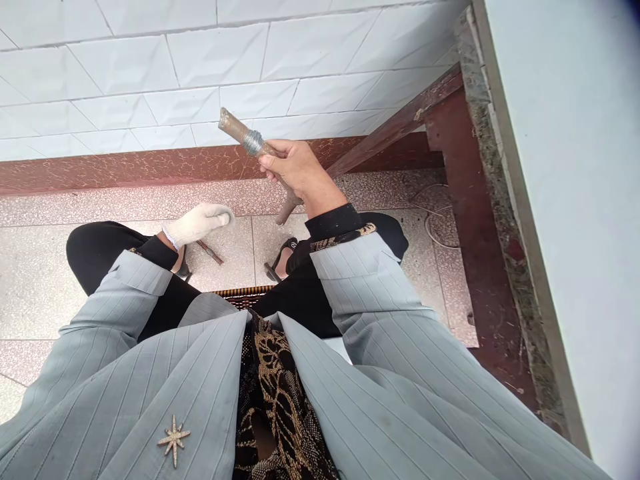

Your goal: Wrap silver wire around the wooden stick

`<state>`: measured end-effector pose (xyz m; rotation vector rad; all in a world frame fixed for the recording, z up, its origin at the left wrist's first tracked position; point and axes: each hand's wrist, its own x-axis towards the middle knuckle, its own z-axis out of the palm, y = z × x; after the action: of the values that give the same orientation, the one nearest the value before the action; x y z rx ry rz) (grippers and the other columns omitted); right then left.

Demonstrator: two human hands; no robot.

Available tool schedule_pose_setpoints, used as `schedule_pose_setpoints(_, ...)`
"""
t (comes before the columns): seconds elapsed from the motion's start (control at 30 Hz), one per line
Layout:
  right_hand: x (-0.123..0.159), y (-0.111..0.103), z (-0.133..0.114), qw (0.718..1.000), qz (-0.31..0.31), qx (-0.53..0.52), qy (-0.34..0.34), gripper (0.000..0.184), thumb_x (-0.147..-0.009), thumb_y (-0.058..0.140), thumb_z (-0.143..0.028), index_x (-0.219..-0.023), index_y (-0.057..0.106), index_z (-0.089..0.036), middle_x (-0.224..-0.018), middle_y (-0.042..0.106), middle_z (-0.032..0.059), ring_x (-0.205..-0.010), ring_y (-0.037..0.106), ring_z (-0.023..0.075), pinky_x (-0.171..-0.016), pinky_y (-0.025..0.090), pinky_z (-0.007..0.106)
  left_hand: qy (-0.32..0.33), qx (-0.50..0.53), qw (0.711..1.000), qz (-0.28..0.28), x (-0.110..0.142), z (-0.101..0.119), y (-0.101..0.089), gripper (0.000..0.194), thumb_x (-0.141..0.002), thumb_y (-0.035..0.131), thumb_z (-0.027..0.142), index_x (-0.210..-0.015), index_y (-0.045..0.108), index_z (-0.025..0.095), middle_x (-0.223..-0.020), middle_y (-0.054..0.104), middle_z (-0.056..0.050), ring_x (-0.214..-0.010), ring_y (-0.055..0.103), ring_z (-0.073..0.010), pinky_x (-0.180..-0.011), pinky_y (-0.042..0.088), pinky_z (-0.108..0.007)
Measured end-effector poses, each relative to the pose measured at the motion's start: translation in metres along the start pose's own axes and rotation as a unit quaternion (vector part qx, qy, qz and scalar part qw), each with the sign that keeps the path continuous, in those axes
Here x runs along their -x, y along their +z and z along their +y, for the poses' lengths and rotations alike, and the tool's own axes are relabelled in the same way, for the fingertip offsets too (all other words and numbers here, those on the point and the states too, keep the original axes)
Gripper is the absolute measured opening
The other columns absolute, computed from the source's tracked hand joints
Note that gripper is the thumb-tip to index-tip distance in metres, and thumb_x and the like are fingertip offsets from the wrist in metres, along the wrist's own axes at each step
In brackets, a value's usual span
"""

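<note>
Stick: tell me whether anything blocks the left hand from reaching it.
Nothing visible does. The stick is in the right hand; between its lower end and the gloved left hand, only floor shows. The thin object on the floor lies outside that gap.

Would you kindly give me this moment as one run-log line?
right hand: bare, gripping stick wound with wire; left hand: gloved, curled, contents unclear; floor: slim brown object
</note>
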<state>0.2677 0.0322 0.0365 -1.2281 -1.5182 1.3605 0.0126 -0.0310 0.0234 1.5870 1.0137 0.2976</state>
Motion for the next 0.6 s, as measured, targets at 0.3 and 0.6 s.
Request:
schedule_pose_setpoints(0.3,0.002,0.015,0.007,0.905,-0.087,0.414,0.041,0.022,-0.091,0.07,-0.021,-0.11,0.08,-0.017,-0.092,0.07,0.0059,-0.086,0.06,0.0208,-0.076,0.041,0.032,0.009,-0.057,0.998,0.003,0.005,0.003,-0.003,0.027,-0.091,0.059,0.042,-0.085,0.066,0.017,-0.069,0.053,0.001,-0.061,0.045,-0.0111,-0.059,0.038,-0.025)
schedule_pose_setpoints(0.6,0.005,0.022,0.016,0.845,-0.377,0.378,0.035,0.014,-0.086,0.07,-0.016,-0.094,0.082,-0.021,-0.076,0.068,-0.0004,-0.073,0.057,0.0158,-0.067,0.037,0.028,0.019,-0.134,0.984,0.119,0.007,0.01,-0.017,0.021,-0.089,0.053,0.029,-0.079,0.067,0.016,-0.073,0.06,-0.001,-0.071,0.053,-0.0143,-0.071,0.042,-0.028)
